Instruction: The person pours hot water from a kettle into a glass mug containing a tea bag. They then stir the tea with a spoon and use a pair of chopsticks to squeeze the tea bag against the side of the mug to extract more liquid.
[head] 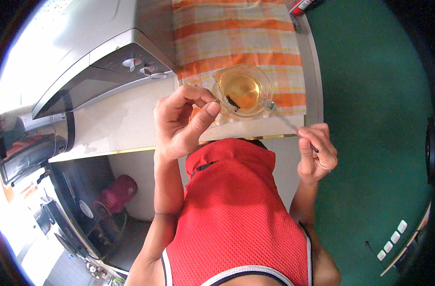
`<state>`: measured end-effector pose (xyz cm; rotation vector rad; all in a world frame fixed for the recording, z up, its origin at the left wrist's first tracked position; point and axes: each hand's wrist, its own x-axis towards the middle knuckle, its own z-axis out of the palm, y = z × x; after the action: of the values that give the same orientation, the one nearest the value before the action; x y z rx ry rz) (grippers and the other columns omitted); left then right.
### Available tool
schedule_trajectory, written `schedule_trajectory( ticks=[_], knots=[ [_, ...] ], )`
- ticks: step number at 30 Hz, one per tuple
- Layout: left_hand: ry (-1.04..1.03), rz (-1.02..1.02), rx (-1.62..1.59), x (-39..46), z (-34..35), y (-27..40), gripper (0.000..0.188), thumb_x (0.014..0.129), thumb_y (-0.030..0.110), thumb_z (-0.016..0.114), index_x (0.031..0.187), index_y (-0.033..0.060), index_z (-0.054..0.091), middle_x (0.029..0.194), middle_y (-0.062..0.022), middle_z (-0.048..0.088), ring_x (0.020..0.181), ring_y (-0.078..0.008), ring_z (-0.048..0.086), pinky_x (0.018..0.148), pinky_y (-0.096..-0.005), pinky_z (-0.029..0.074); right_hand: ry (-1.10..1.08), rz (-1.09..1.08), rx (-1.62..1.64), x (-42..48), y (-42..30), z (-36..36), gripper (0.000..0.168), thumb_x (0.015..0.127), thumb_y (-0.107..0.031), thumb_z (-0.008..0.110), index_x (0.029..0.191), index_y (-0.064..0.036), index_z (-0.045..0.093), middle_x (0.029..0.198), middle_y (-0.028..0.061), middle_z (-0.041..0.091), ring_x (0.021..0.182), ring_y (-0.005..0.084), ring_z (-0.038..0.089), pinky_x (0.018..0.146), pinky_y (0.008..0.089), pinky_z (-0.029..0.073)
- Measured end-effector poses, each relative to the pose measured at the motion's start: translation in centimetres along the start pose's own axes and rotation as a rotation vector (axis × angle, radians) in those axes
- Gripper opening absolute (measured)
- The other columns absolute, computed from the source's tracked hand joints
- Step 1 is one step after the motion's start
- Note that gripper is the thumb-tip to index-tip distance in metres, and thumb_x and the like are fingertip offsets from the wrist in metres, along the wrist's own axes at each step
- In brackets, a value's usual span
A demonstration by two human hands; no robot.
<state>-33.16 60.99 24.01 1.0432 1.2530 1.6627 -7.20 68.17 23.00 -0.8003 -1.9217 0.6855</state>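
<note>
A clear glass jug [265, 80] holding amber liquid [240, 85] stands on an orange-and-white checked cloth [238, 43]. A small dark piece, perhaps a tea bag [233, 102], shows at the jug's near left side. Beside that rim, the thumb and forefinger of my left hand [188, 119] pinch something thin, possibly a string, too small to make out. My right hand [317, 152] grips a slender stirrer or spoon handle [287, 121] with a dark end. Its far end reaches the jug's handle side; whether it touches the glass, I cannot tell.
A silver countertop oven or microwave with knobs [131, 63] stands to the left on the counter [106, 125]. Below it, a dark red gas cylinder [117, 195] sits in an under-counter space. A green wall [371, 107] bounds the right side, with white sockets [395, 237] low down.
</note>
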Motion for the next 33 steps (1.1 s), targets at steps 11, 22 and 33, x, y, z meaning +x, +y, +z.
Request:
schedule_trajectory(
  ticks=[11, 22, 33],
  knots=[
    [-0.024, 0.022, -0.005, 0.1, 0.1, 0.0, 0.008, 0.084, 0.0, 0.067, 0.088, -0.0036, 0.061, 0.073, -0.0048, 0.061, 0.067, -0.0082, 0.054, 0.061, -0.0226, 0.043, -0.189, -0.098, 0.057, 0.0, -0.6, -0.1, 0.015, 0.076, -0.009, 0.074, 0.09, -0.004, 0.072, 0.084, 0.0092, 0.071, 0.069, 0.0219, 0.062, 0.064, 0.0332, 0.048],
    [-0.029, 0.02, -0.012, 0.0, 0.0, -0.2, 0.007, 0.084, -0.002, 0.066, 0.089, -0.0034, 0.06, 0.074, -0.0045, 0.06, 0.067, -0.0077, 0.053, 0.06, -0.0223, 0.042, -0.263, -0.041, 0.094, -0.4, -0.6, 0.7, 0.016, 0.077, -0.011, 0.075, 0.091, -0.004, 0.072, 0.086, 0.0074, 0.071, 0.071, 0.0225, 0.061, 0.065, 0.0311, 0.049],
    [-0.068, -0.133, 0.117, 0.1, -0.1, -1.7, 0.005, 0.085, 0.001, 0.066, 0.086, -0.0013, 0.062, 0.068, 0.0, 0.057, 0.062, -0.004, 0.049, 0.055, -0.02, 0.038, -0.114, -0.005, 0.083, -0.4, 0.6, 0.4, 0.013, 0.08, -0.014, 0.073, 0.088, -0.004, 0.072, 0.084, 0.0068, 0.071, 0.071, 0.0216, 0.059, 0.065, 0.0313, 0.048]
  ],
)
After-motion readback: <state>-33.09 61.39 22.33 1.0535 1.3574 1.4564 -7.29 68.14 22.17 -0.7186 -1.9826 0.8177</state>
